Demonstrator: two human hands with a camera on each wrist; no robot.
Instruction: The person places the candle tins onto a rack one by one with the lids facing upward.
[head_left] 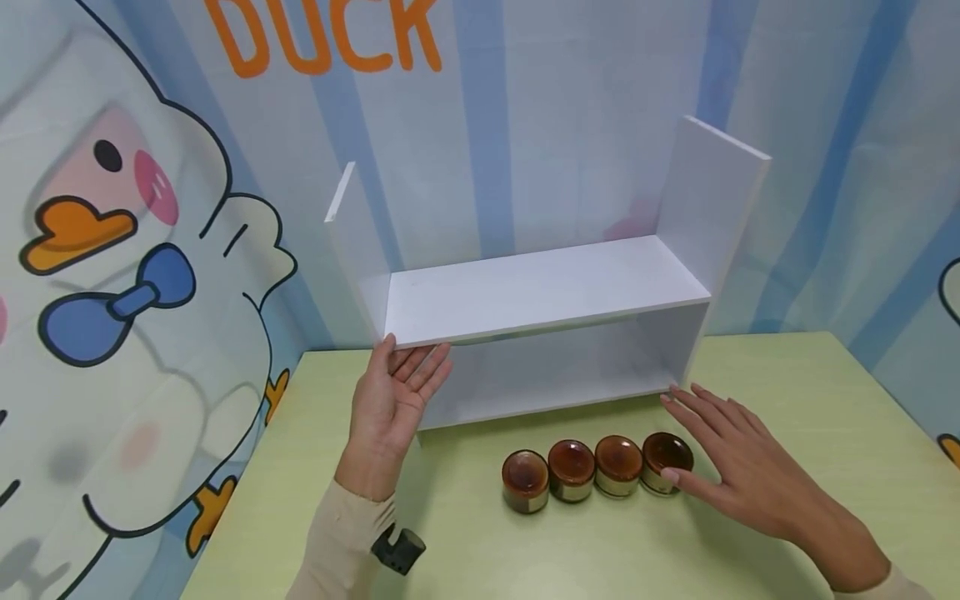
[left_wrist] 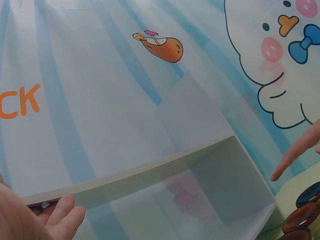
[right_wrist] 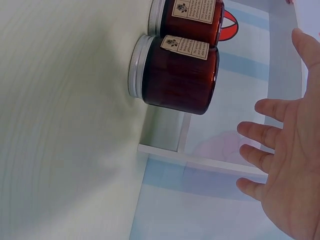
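A white two-tier shelf stands on the table, tall side panels rising at both ends. My left hand is at the left end of its middle board, palm toward the head camera and fingers extended. Its fingertips touch the board's front edge; in the left wrist view the edge overlaps part of the hand. In front of the shelf, several brown glass jars stand in a row upside down on silver lids. My right hand hovers with spread fingers beside the rightmost jar, holding nothing.
The pale green table extends on both sides of the shelf. A striped curtain printed with ducks hangs behind the table. A black wrist device sits on the left sleeve.
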